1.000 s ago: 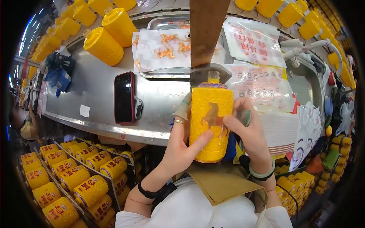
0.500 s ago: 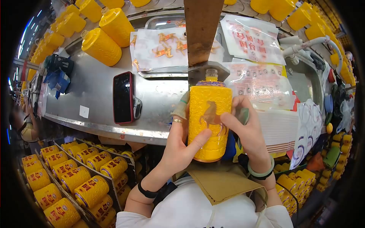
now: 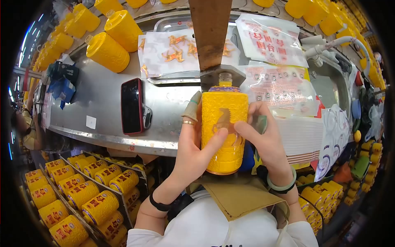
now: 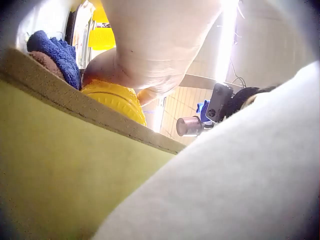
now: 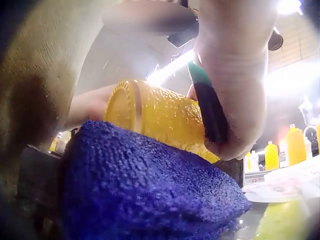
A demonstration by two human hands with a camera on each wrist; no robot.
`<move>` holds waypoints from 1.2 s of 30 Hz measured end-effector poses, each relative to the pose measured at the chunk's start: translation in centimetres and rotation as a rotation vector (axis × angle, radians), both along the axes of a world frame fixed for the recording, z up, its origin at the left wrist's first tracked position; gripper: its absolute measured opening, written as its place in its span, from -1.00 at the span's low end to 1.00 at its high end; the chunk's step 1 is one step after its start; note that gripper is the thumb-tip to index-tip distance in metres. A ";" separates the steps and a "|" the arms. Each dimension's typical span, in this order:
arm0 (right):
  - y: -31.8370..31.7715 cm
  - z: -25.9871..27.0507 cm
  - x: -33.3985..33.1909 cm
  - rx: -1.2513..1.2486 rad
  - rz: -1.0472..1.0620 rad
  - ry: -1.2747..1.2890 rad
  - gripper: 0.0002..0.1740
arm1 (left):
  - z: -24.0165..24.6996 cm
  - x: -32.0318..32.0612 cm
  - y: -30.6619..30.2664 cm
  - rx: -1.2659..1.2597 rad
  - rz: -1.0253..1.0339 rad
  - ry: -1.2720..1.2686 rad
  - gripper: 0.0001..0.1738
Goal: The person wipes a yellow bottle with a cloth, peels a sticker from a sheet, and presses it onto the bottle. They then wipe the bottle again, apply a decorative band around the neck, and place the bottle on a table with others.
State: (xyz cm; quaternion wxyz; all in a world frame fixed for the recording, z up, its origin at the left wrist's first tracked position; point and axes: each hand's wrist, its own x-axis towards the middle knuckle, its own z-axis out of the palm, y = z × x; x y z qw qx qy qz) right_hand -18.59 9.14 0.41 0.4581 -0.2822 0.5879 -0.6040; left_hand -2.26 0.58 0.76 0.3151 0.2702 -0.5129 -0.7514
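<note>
A yellow embossed bottle (image 3: 224, 154) with a clear glass neck stands upright before the person's chest in the head view. On its front is a brownish horse decal (image 3: 223, 117). The left hand (image 3: 193, 152) grips the bottle's left side, thumb tip on the decal; one finger wears a fabric finger cot (image 3: 190, 110). At the other side, the right hand (image 3: 267, 140) touches the decal's edge with its thumb. Its curled fingers hold a flat green and black tool (image 5: 210, 110) against the palm. A blue towel (image 5: 145, 185) lies below the bottle in the right wrist view.
A brown post (image 3: 210, 33) rises just beyond the bottle. Horse decal sheets (image 3: 158, 66) lie on a metal tray, with red-printed sheets (image 3: 267, 41) to the right. A phone (image 3: 131, 106) rests on the metal table (image 3: 98, 99). Crates of yellow bottles (image 3: 98, 206) stand at lower left.
The left thumb has slid up the bottle's front to the horse decal. The right thumb stays at the decal's right edge. Bottle and hands sit slightly further left in view.
</note>
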 end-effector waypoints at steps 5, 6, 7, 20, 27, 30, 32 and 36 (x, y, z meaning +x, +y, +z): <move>0.1 0.0 0.0 0.011 -0.010 -0.025 -0.63 | 0.4 -0.2 0.1 0.032 0.006 0.009 -0.08; 0.1 0.1 -0.1 0.011 -0.010 -0.025 -0.63 | 0.5 -0.2 0.0 0.040 -0.004 0.005 -0.08; 0.0 0.4 -0.1 0.019 -0.012 -0.080 -0.63 | 0.4 -0.2 0.0 0.039 -0.004 0.006 -0.08; 0.1 0.2 0.0 -0.010 0.011 -0.141 -0.62 | 0.2 -0.3 0.3 0.025 -0.004 -0.003 -0.08; 0.4 0.4 -0.5 0.019 0.019 -0.091 -0.67 | 0.4 -0.3 0.3 0.004 -0.019 -0.025 -0.07; 0.3 2.0 -2.0 0.057 0.014 -0.011 -0.70 | 0.2 -0.2 0.3 0.000 -0.019 -0.031 -0.06; 0.0 2.4 -2.4 -0.097 -0.023 0.103 -0.59 | 0.1 -0.3 0.4 -0.021 -0.012 -0.038 -0.06; -1.2 5.4 -3.0 -0.199 -0.060 0.489 -0.60 | -0.1 -0.2 0.5 -0.066 -0.011 -0.053 -0.07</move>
